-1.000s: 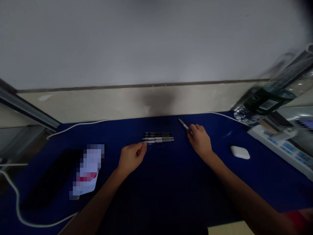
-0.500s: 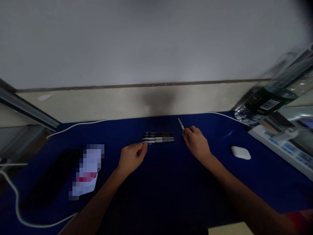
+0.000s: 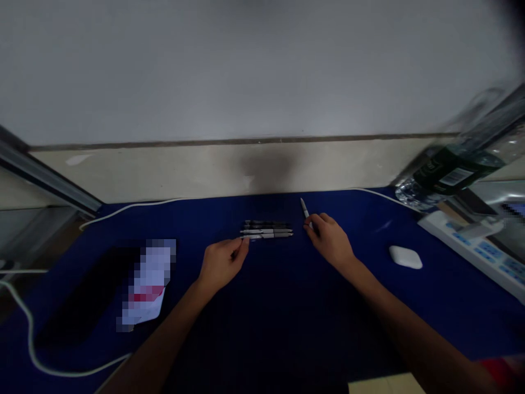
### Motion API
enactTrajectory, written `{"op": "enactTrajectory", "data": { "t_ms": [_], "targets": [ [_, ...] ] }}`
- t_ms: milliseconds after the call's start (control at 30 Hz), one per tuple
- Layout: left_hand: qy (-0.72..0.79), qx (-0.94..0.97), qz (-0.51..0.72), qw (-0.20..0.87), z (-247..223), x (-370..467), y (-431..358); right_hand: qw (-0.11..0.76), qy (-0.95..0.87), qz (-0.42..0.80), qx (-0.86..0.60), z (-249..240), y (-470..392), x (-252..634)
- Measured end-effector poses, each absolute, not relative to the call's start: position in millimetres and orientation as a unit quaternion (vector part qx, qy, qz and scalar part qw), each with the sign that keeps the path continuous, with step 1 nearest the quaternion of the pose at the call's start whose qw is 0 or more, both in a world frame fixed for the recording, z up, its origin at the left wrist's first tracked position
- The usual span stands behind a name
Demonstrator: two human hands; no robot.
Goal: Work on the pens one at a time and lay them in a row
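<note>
Several pens lie side by side on the blue tabletop (image 3: 279, 295), pointing left to right. The darker pens (image 3: 266, 225) are at the back of the row, and a white-and-grey pen (image 3: 275, 235) is at the front. My left hand (image 3: 223, 262) has thumb and forefinger closed at the left end of that front pen. To the right of the row, my right hand (image 3: 330, 241) is closed on a separate white pen (image 3: 304, 207). This pen slants, its pointed end toward the wall, and its other end is hidden by my fingers.
On the left lies a blurred-out phone-like object (image 3: 151, 279) beside a white cable (image 3: 30, 334). A white earbud case (image 3: 405, 257), a power strip (image 3: 476, 246) and a plastic bottle (image 3: 445, 169) are on the right. The wall (image 3: 197, 172) bounds the back edge.
Both hands stay almost where they were, each at its pen. The whole view has shifted very slightly.
</note>
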State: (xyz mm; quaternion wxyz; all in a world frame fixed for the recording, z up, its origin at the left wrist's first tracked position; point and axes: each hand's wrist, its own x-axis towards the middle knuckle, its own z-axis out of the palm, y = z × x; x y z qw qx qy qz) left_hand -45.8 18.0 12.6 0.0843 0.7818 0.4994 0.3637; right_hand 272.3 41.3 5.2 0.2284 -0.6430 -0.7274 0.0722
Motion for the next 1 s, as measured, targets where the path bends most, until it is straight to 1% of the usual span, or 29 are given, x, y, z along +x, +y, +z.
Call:
{"op": "enactTrajectory", "data": {
  "t_ms": [100,200,300,400,667,900,1000],
  "targets": [
    [0.495,0.781,0.377,0.059,14,-46,18,0.275,-0.734,0.044,-0.620,5,42,273],
    [0.486,0.780,0.392,0.034,15,-45,18,0.313,-0.774,0.053,-0.547,10,38,269],
    [0.485,0.779,0.397,0.021,13,-44,20,0.299,-0.836,0.081,-0.452,15,31,261],
    [0.488,0.787,0.378,0.014,9,-45,22,0.270,-0.868,0.088,-0.407,15,26,254],
    [0.453,0.830,0.326,0.011,1,-51,23,0.263,-0.876,0.082,-0.396,11,21,247],
    [0.446,0.830,0.334,0.004,-1,-51,24,0.258,-0.873,0.066,-0.409,14,19,243],
    [0.441,0.830,0.341,0.004,-2,-51,24,0.272,-0.871,0.061,-0.405,16,18,244]
  ]
}}
